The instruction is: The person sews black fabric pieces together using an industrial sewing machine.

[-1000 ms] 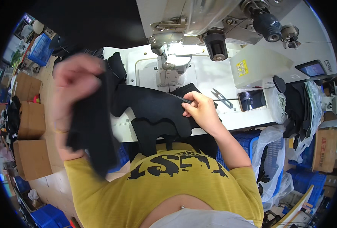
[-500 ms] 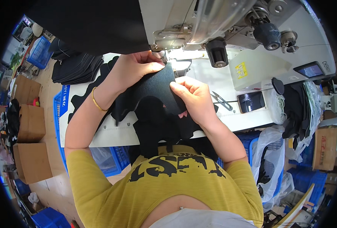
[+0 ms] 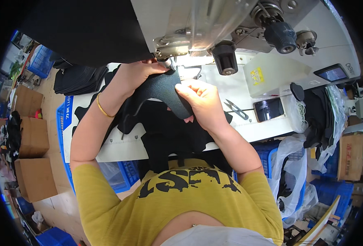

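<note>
A dark ribbed fabric piece [image 3: 160, 91] lies under the needle area of the sewing machine [image 3: 181, 35], its lower edge curved in an arch. My left hand [image 3: 133, 77] pinches its far left part beside the presser foot [image 3: 170, 64]; some fingertips are hidden behind the machine head. On the right edge, my right hand [image 3: 200, 100] holds the same piece between thumb and fingers. A small pink bit [image 3: 188, 119] shows beneath the fabric near that hand. More black fabric [image 3: 161, 131] spreads below and hangs over the table's near edge.
Small thread snips [image 3: 237, 110] and a phone [image 3: 268, 110] lie on the white table [image 3: 226, 133] to the right. Stacked black cut pieces [image 3: 79, 79] sit at the left. Blue baskets [image 3: 126, 172] stand below the table; cardboard boxes [image 3: 35, 178] are on the floor.
The fabric's lower edge has lifted into a wider arch, baring a pale strip underneath. My right hand has shifted slightly left with it. Both hands keep their grip.
</note>
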`<act>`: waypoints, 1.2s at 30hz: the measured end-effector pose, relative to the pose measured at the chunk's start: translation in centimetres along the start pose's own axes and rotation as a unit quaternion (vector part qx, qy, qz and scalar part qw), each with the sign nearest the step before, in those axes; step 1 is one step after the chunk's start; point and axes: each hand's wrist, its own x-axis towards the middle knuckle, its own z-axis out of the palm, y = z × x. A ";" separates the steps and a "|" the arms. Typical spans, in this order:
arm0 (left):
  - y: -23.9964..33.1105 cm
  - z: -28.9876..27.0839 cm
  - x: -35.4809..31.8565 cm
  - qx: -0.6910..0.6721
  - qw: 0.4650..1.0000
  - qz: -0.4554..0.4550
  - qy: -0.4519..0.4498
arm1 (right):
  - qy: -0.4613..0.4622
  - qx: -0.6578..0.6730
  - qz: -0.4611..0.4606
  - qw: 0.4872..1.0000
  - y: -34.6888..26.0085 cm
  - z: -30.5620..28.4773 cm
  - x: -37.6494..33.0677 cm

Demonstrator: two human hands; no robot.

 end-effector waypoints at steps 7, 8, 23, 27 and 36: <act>-0.1 0.4 -5.6 0.350 0.843 0.398 0.090 | 0.003 -0.058 0.014 0.998 -0.4 -0.1 -4.0; -0.2 0.3 -6.8 0.412 0.760 0.501 0.047 | -0.003 -0.064 0.028 0.998 -0.2 -0.3 -4.2; -4.1 1.2 -3.6 0.416 0.670 0.610 0.080 | -0.002 -0.050 -0.048 0.998 0.5 0.1 0.4; -4.1 1.0 -2.2 0.415 0.674 0.601 0.106 | 0.003 -0.046 -0.048 0.998 1.2 0.0 0.1; -3.3 0.9 -0.9 0.420 0.676 0.586 0.153 | -0.013 -0.046 -0.041 0.998 1.0 0.2 -0.2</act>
